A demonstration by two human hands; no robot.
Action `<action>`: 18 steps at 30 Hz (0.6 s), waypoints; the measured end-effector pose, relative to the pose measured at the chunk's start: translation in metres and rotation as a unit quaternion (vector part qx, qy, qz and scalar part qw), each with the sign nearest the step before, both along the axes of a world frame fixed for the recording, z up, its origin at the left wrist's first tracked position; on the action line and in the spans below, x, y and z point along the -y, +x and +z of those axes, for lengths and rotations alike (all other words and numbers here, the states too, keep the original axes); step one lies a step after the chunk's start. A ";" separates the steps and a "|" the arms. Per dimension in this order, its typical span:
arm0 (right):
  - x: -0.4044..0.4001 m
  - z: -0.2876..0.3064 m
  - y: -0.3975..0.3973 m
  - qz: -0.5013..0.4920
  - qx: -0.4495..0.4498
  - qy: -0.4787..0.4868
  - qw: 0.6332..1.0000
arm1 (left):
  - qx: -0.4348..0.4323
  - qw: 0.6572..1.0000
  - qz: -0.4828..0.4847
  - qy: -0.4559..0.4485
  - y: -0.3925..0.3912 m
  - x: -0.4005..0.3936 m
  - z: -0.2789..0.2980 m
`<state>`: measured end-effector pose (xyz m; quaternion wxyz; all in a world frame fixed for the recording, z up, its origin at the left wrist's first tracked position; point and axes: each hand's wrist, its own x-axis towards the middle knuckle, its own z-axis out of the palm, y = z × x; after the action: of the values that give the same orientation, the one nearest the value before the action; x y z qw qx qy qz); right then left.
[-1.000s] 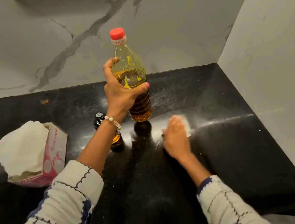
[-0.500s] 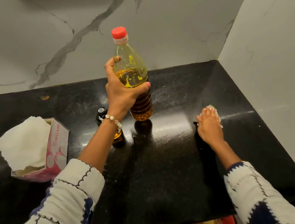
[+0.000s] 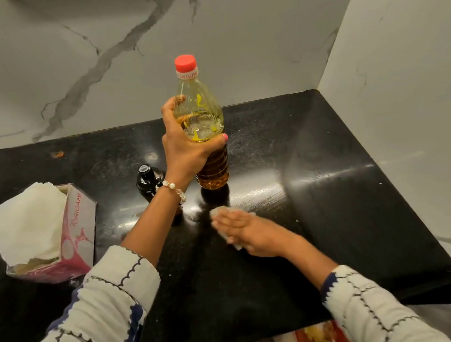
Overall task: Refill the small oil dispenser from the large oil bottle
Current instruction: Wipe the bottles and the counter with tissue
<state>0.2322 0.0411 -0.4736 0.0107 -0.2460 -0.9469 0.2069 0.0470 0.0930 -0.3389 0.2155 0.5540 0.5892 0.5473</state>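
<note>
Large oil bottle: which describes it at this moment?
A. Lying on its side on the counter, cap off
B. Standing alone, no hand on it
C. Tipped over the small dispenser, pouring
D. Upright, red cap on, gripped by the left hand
D. The large oil bottle stands upright with its red cap in place, the left hand wrapped round its middle; the right hand presses a tissue on the counter.

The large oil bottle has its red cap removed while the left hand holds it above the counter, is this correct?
Not quite: the head view shows the red cap on the large oil bottle. The left hand does hold it above the counter.
</note>
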 end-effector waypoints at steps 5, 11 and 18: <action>-0.038 -0.004 0.107 -0.344 -0.036 0.000 0.938 | 0.016 0.999 -0.027 -0.019 0.024 0.007 -0.015; -0.012 -0.007 0.044 -0.582 -0.029 0.061 0.810 | 0.003 0.999 -0.039 -0.013 0.044 0.015 -0.026; 0.047 -0.013 -0.002 -0.104 -0.010 0.000 0.995 | -0.003 0.999 -0.025 -0.038 0.047 0.018 -0.025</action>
<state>0.2306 -0.0064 -0.4863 0.0415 -0.3409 -0.9160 0.2074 0.0945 0.0746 -0.3638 0.2480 0.5619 0.5960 0.5172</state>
